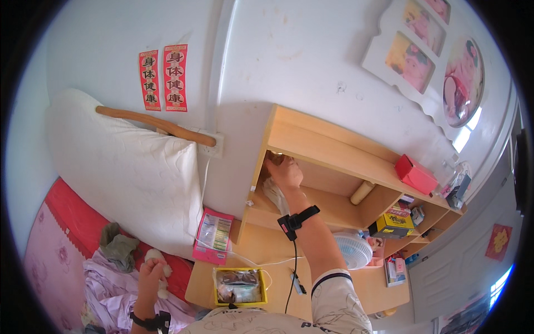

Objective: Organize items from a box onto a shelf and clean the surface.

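Note:
My left hand (151,270) is low at the left, over the bed, with its fingers closed around a white fluffy item (162,288). Parts of the item show above, beside and below the fist. My right hand (287,171) reaches into the left compartment of a light wooden desk shelf (325,155). Its fingers curl around a shiny golden object (276,157) in the compartment's upper left corner, mostly covered by the hand. Below that hand, a whitish plastic bag (274,195) lies partly behind the forearm.
Lilac cloth (110,288) and a grey-green cloth (117,247) lie on the bed beside a white pillow (137,179). On the desk (258,238) are a yellow-rimmed box (240,304) with sunglasses, and a fan (353,250). A red box (416,174) tops the shelf.

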